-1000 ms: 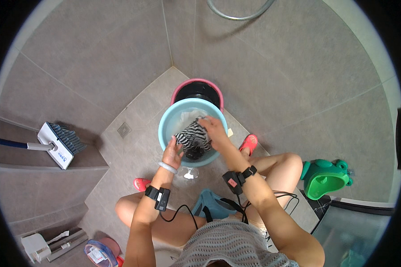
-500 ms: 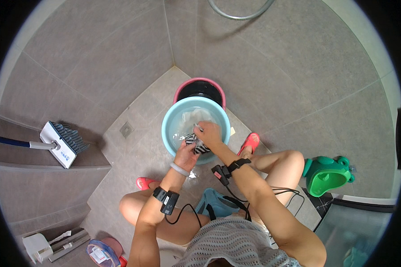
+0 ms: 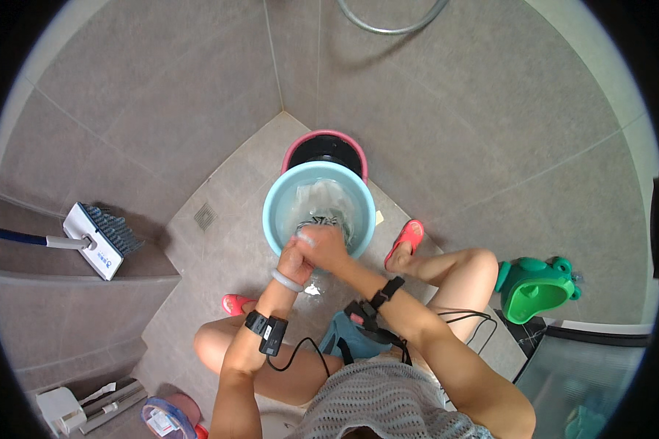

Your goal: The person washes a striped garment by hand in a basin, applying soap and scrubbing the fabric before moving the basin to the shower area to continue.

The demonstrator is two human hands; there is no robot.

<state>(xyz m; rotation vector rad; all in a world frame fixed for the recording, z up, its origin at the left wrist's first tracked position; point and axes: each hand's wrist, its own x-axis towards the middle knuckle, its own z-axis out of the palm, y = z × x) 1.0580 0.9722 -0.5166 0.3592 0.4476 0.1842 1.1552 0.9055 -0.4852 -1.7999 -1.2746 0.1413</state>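
My left hand [image 3: 293, 261] and my right hand [image 3: 326, 249] press together over the near side of a light blue basin [image 3: 272, 238]. Both are closed around a black-and-white striped cloth [image 3: 328, 220], part of which shows beyond the knuckles and hangs toward the water. Their grip hides the rest of it. White suds or wet shine lie on the right hand near the thumb. In the basin's cloudy water floats a pale whitish cloth [image 3: 321, 195].
Behind the blue basin stands a pink-rimmed basin [image 3: 322, 134] with a dark inside. A flat mop [image 3: 94, 241] leans at the left, and a floor drain [image 3: 205, 216] lies nearby. At right is a green frog-shaped urinal [image 3: 538, 291]. Black cables [image 3: 465, 316] run from my wrist straps.
My hands have come together and drawn slightly toward me. The striped cloth, earlier stretched between them low in the basin, is now bunched inside and beyond my fists.
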